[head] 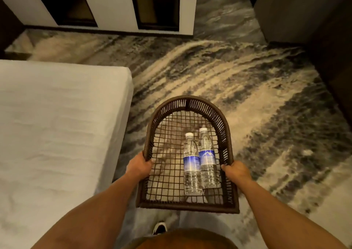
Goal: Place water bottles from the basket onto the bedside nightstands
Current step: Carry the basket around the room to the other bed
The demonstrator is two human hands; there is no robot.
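Carrying: basket (187, 104) level, so bottles (200, 161) don't roll.
Hands: left hand (138, 166), right hand (236, 170) each clasped round a side rim.

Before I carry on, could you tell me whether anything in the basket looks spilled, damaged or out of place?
Nothing stands out. Two water bottles lie side by side, capped, in the right part of the basket, with no spill visible. The left hand and right hand grip its side rims.

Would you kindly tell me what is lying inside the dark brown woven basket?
Two clear plastic water bottles with white caps and blue labels lie side by side in the dark brown woven basket. Nothing else shows; the patterned carpet is visible through its mesh.
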